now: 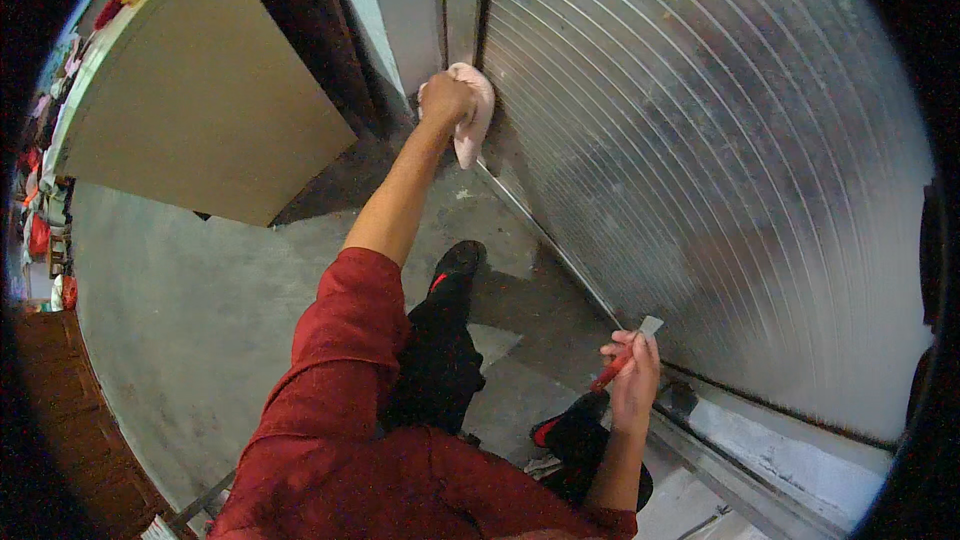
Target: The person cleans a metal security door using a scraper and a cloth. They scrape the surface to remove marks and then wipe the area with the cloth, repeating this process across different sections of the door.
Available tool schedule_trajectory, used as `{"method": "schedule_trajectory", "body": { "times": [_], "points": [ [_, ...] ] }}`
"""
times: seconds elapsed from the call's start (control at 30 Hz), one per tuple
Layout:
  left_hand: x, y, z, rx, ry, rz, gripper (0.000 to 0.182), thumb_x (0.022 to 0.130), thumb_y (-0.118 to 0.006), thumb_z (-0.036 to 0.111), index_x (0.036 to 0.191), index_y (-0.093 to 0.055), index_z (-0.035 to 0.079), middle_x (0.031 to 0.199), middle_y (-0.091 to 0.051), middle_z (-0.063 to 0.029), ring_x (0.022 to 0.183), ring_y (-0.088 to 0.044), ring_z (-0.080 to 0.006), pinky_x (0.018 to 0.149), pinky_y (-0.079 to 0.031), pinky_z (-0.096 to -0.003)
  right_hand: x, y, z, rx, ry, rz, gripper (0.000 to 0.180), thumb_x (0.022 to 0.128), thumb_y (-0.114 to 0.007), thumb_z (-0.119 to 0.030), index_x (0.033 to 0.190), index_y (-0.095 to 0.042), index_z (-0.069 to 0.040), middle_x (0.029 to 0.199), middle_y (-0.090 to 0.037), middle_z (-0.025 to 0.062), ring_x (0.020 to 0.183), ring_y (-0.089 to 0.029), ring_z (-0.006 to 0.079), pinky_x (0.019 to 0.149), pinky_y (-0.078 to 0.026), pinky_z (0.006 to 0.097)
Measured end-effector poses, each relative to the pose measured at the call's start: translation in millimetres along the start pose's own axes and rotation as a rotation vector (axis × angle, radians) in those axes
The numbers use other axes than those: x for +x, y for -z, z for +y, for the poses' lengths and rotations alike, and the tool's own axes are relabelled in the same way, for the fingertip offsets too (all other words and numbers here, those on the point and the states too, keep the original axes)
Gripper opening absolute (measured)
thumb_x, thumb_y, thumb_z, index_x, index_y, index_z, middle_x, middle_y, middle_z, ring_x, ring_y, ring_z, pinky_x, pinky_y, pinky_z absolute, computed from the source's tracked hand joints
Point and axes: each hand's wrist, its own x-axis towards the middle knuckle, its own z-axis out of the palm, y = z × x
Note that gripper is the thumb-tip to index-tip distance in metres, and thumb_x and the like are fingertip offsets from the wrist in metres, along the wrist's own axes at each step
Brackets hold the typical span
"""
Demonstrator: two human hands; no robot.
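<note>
My left hand [448, 97] reaches forward and grips a pale pink cloth [469, 142]. It presses the cloth low down, where the upright metal frame [463, 7] meets a ribbed metal roller shutter [637, 127]. A loose end of the cloth hangs towards me. Nearer my body, my right hand [636, 375] holds a small scraper with a red handle [613, 373]. Its flat, pale metal blade [651, 325] points up past my fingertips, in front of the shutter's lower part. From this view I cannot tell whether the blade touches the shutter.
A large brown board [202, 90] stands to the left on the grey concrete floor [180, 277]. My dark shoes [459, 262] are below my arms. A metal floor rail [750, 499] runs at lower right. Brown wooden furniture [52, 390] and assorted colourful items line the far left.
</note>
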Motion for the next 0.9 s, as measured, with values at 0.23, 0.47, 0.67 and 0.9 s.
{"method": "schedule_trajectory", "body": {
  "times": [0.23,0.47,0.67,0.9],
  "points": [
    [-65,163,136,-0.851,-0.464,0.371,0.033,0.084,-0.046,0.013,0.109,-0.063,0.003,0.104,-0.066,-0.0236,0.1,-0.062,-0.0396,0.084,-0.049,-0.0401,-2,16,26,-0.015,-0.039,0.012,0.021,0.096,-0.052,-0.028,0.099,-0.054,-0.008,0.087,-0.062,0.0067,0.067,-0.062,0.0186,0.061,-0.047,0.0313],
    [-196,117,184,-0.774,-0.708,-0.029,0.041,0.084,-0.041,0.008,0.12,-0.06,0.009,0.12,-0.058,-0.0247,0.107,-0.057,-0.0418,0.092,-0.046,-0.0456,-43,27,1,0.147,0.044,0.022,0.018,0.097,-0.051,-0.027,0.097,-0.052,-0.01,0.081,-0.056,0.0053,0.069,-0.056,0.0195,0.065,-0.047,0.0334],
    [-309,38,158,-0.39,-0.706,-0.503,0.033,0.081,-0.052,0.022,0.11,-0.063,0.015,0.089,-0.067,-0.0202,0.081,-0.065,-0.0393,0.071,-0.051,-0.0489,-64,47,-5,0.188,0.147,0.011,0.02,0.097,-0.052,-0.03,0.097,-0.052,-0.01,0.082,-0.056,0.0046,0.073,-0.057,0.0211,0.066,-0.047,0.036],
    [-347,23,149,-0.518,-0.92,-0.637,0.024,0.079,-0.055,0.019,0.1,-0.067,0.013,0.087,-0.063,-0.0203,0.085,-0.061,-0.0396,0.071,-0.048,-0.0502,-69,49,-1,0.251,0.099,0.076,0.019,0.096,-0.053,-0.031,0.098,-0.054,-0.012,0.089,-0.061,0.0057,0.074,-0.059,0.0221,0.066,-0.047,0.0365]
  ]
}}
